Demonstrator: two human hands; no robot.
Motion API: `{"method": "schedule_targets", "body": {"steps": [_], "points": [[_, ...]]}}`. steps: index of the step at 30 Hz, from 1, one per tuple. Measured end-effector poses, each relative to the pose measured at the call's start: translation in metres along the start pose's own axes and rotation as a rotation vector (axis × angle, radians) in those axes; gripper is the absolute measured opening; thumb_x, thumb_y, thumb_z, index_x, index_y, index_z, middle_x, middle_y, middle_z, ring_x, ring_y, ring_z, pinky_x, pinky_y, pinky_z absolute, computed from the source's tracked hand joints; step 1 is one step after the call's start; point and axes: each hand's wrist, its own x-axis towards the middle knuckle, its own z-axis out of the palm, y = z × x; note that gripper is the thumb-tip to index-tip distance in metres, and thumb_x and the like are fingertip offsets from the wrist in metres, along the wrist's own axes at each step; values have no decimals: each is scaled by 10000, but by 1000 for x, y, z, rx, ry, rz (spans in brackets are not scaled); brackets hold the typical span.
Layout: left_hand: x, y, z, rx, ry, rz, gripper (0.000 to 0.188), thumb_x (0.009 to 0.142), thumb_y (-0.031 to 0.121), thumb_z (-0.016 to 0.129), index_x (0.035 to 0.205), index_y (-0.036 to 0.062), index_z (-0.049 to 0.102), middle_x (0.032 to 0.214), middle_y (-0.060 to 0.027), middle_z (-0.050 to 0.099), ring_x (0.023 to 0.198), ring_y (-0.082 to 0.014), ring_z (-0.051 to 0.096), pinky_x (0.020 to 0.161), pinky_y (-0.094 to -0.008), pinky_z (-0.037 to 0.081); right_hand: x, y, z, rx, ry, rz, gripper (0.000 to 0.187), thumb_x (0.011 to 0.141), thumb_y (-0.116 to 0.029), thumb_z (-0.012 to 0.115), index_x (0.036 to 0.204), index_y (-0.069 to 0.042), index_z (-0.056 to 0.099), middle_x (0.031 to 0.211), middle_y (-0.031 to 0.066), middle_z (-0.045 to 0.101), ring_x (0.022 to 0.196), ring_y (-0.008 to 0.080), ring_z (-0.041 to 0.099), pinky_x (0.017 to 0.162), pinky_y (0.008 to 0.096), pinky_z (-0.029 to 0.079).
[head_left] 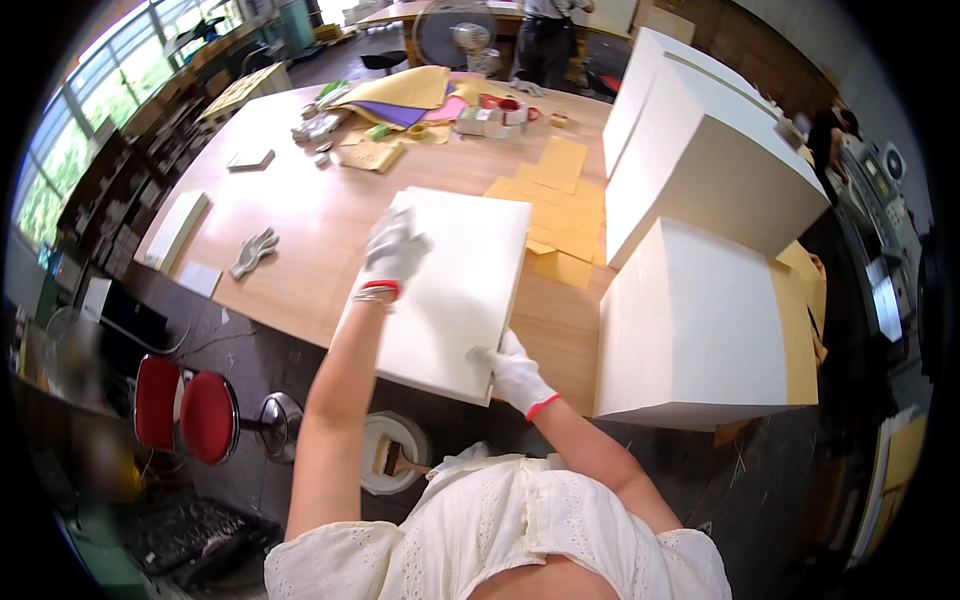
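Fingers of both gloved hands press flat on white board.

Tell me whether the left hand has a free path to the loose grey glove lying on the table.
Probably yes. The left hand rests on the white board, and only bare table lies between it and the grey glove to its left. Whether the arm stretches that far is unclear.

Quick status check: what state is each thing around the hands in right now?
white board: flat on table, near end overhanging the edge.
left hand: gloved, pressed flat on the board.
right hand: gloved, gripping the board's near right corner.
spare glove: lying loose on table.
white boxes: closed, stacked.
bucket: on floor, brush inside.
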Motion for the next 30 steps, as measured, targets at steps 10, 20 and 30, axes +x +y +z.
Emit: {"method": "schedule_targets", "body": {"steps": [10,20,30], "points": [[31,-48,22,-185,-271,-560,508,823,318,584,1266,73,538,1142,-185,653,1089,-342,611,896,-427,483,-17,-47,-9,-913,16,188,1017,851,-680,495,1516,-6,128,1384,269,486,1278,393,486,1040,487,364],[-32,-89,-8,-405,-316,-419,460,882,286,577,1282,61,533,1188,-161,648,1060,-302,627,915,-356,467,-56,-47,12,-866,68,-24,909,825,-533,669,1504,-106,240,1414,259,430,1243,417,499,1017,464,401],[-194,-161,-41,-622,-134,-83,488,686,-47,799,1146,42,666,1194,-164,657,1094,-268,638,911,-310,517,-50,-26,6,-1084,-69,-502,767,724,-307,817,1359,-161,412,1165,212,472,901,411,610,742,472,529]]}}
